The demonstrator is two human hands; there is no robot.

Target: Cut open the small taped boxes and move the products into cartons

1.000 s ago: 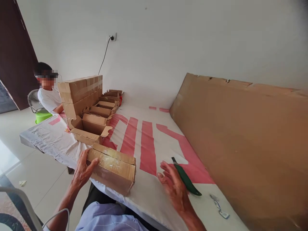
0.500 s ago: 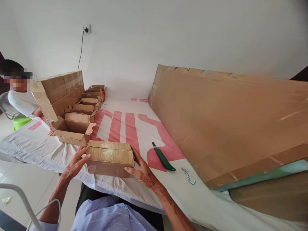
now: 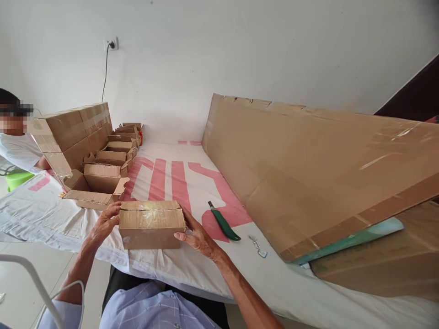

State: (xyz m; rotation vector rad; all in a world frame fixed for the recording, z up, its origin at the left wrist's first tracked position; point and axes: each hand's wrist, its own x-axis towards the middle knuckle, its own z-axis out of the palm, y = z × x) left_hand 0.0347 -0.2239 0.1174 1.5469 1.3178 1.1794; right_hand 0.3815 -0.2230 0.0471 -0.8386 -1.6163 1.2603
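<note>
A small closed cardboard box (image 3: 152,238), with shiny clear tape on its top, rests at the near edge of the cloth-covered table. My left hand (image 3: 104,224) is against its left end, fingers bent around the far corner. Round the right end curls my right hand (image 3: 199,236), its thumb pressed on the front face and its fingers partly hidden behind. Just beyond, to the left, stands an open cardboard box (image 3: 92,197) with raised flaps. A green-handled tool (image 3: 224,224) with a short dark tip lies to the right.
More open boxes (image 3: 115,157) run back in a row beside stacked taped cartons (image 3: 73,132). A large cardboard panel (image 3: 308,173) slants along the right. A small blue-and-white item (image 3: 259,247) lies near it. Another person (image 3: 18,146) sits at far left.
My view has turned slightly right. The box sits a little squarer to me, and my left thumb has slid off its top toward the left end. My right hand keeps its hold.
</note>
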